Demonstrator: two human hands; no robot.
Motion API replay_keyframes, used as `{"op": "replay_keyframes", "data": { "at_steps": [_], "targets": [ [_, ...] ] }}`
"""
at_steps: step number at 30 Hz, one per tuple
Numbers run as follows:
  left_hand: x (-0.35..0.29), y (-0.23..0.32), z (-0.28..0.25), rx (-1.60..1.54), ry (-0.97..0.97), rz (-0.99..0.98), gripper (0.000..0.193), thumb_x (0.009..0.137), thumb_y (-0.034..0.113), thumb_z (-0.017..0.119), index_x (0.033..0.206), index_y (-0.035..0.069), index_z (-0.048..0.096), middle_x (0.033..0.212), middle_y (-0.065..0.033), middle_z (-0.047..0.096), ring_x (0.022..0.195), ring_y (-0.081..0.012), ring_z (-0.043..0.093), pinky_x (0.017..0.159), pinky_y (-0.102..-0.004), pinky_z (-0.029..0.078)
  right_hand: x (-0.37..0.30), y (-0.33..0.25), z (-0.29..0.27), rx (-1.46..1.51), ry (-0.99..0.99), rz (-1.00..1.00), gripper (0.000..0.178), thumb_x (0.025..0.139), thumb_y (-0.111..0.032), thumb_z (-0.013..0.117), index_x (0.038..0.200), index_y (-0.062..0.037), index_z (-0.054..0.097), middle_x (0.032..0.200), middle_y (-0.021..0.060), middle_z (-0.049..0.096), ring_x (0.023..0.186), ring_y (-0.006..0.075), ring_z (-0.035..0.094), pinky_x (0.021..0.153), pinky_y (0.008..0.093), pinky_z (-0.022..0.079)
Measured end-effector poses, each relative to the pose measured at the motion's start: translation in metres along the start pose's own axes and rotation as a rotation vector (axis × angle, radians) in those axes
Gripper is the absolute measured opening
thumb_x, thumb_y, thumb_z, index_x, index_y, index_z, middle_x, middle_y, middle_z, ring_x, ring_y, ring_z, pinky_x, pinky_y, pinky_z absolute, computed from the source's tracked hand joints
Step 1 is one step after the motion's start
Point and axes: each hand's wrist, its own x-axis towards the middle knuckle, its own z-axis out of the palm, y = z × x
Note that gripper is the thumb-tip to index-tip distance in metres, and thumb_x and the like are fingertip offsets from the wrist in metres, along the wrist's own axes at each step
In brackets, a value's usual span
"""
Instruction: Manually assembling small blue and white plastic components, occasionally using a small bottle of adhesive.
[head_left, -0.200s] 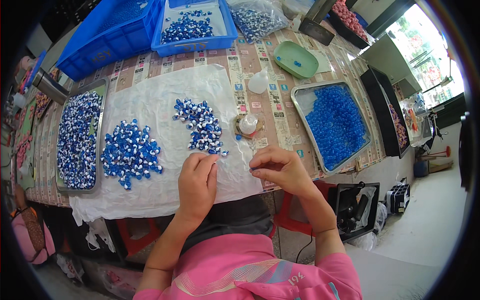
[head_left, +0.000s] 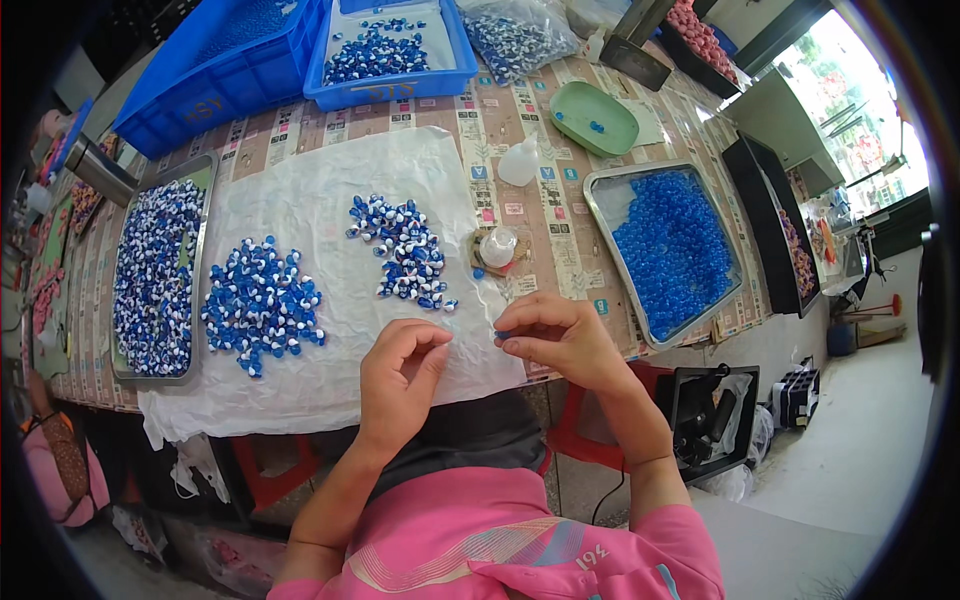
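My right hand (head_left: 562,338) pinches a small blue bead (head_left: 499,336) between thumb and fingertips, over the right edge of the white sheet. Facing it, a short gap away, is my left hand (head_left: 402,375), its thumb and forefinger pressed together; whatever is between those tips is too small to make out. Just beyond my left hand lies a loose pile of blue-and-white beads (head_left: 408,255) on the white sheet (head_left: 345,375). A larger pile of the same beads (head_left: 262,310) sits farther left. Past my right hand stands a small clear-white jar (head_left: 497,246), with a single blue bead beside it.
A metal tray of plain blue beads (head_left: 672,250) lies on the right; another tray (head_left: 155,280) of blue-and-white beads is at the left. Behind are a white squeeze bottle (head_left: 518,163), a green dish (head_left: 570,103), blue crates (head_left: 215,95) and a bag of beads (head_left: 515,45).
My left hand has shifted slightly right and toward me, its fingertips leaving the near edge of the bead pile. My right hand stays almost in place with the blue bead.
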Motion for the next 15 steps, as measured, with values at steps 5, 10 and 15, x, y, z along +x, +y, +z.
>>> {"op": "replay_keyframes", "data": {
  "at_steps": [5,10,15],
  "targets": [
    [-0.002,0.002,-0.006,-0.634,-0.134,-0.506,0.018,0.094,0.002,0.066,0.112,0.000,0.063,0.098,-0.0065,0.068,0.089,-0.0143,0.068,0.085,-0.0265,0.056,0.002,-0.002,0.001,0.017,0.014,0.023,0.022,0.082,0.009,0.073,0.103,0.0024,0.072,0.108,0.0095,0.065,0.099,0.0153,0.066,0.087,0.0274,0.056],
    [-0.002,-0.002,-0.016,-0.877,-0.150,-0.657,0.018,0.095,0.003,0.064,0.113,0.000,0.064,0.104,-0.0084,0.069,0.093,-0.0167,0.069,0.086,-0.0296,0.057,0.008,-0.004,0.001,0.069,0.059,-0.069,0.020,0.083,0.008,0.072,0.102,0.0023,0.073,0.106,0.0078,0.066,0.095,0.0129,0.066,0.082,0.0244,0.054],
    [-0.005,-0.008,-0.020,-0.983,-0.152,-0.630,0.019,0.097,0.003,0.062,0.116,0.001,0.063,0.108,-0.0093,0.069,0.096,-0.0180,0.070,0.087,-0.0315,0.058,0.029,-0.022,-0.006,-0.265,0.273,-0.178,0.017,0.083,0.004,0.073,0.100,0.0004,0.074,0.102,0.0048,0.066,0.089,0.0097,0.065,0.074,0.0205,0.050]
  ]
}}
